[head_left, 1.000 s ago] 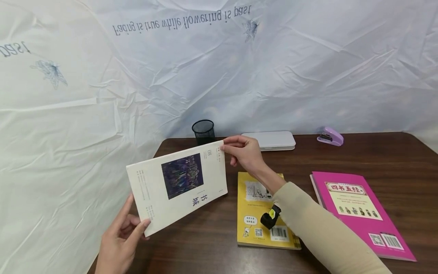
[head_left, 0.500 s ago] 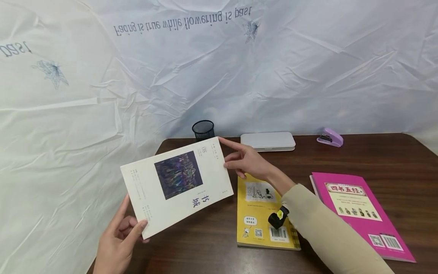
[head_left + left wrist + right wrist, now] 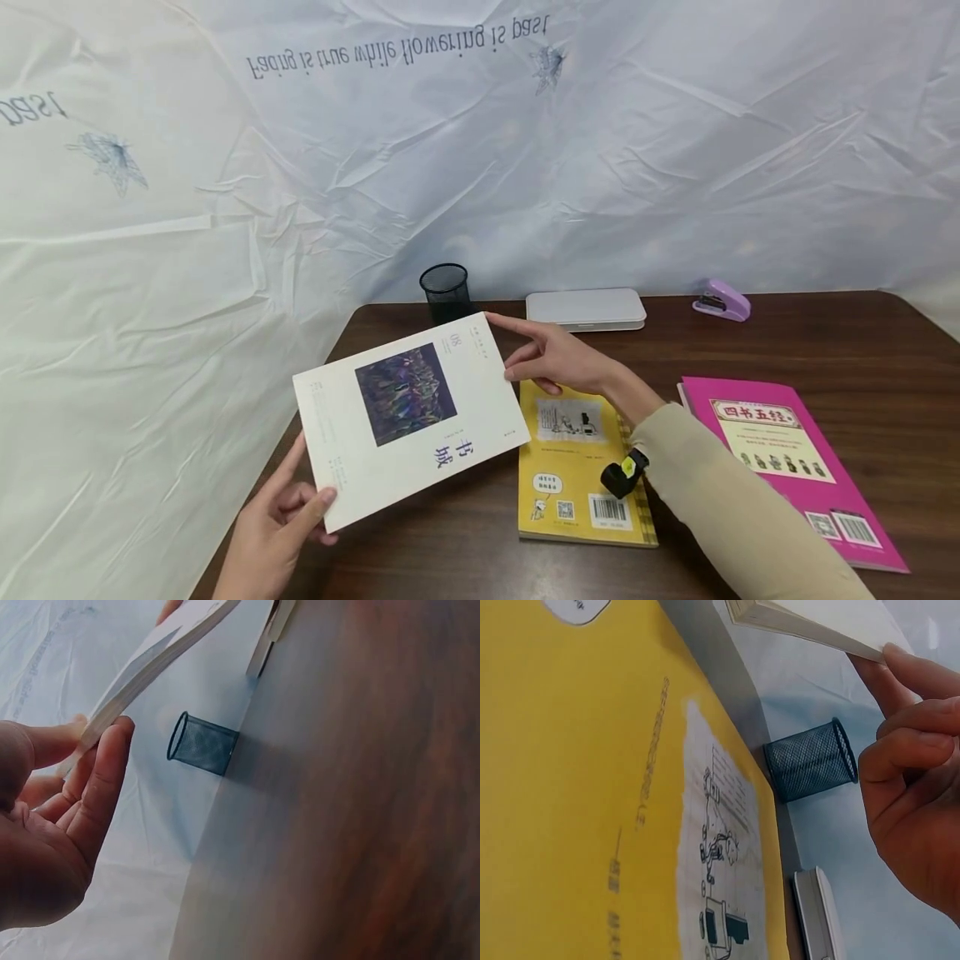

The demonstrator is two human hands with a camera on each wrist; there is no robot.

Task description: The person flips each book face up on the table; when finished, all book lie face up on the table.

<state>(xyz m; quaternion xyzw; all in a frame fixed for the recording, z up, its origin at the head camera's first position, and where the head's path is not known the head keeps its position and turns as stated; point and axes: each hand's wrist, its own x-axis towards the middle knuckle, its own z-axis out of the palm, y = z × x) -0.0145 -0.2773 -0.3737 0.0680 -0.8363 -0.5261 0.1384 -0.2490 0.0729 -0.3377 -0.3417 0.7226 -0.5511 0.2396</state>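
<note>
A thin white book with a dark square picture and Chinese lettering is held tilted above the table in the head view. My left hand pinches its lower left corner, thumb on the cover and fingers behind; the left wrist view shows this grip edge-on, with the hand around the pages. At the opposite short edge, my right hand holds the book between thumb and index finger, the other fingers curled. Beneath the right hand and forearm lies a yellow book, its upper left part overlapped by the white one.
A pink book lies on the dark wooden table at the right. Along the back stand a black mesh pen cup, a white flat case and a purple stapler. White cloth hangs behind.
The white book has turned its cover more upward, after a slight shift left and then back right. My right hand's thumb and index finger have spread apart along the book's edge.
</note>
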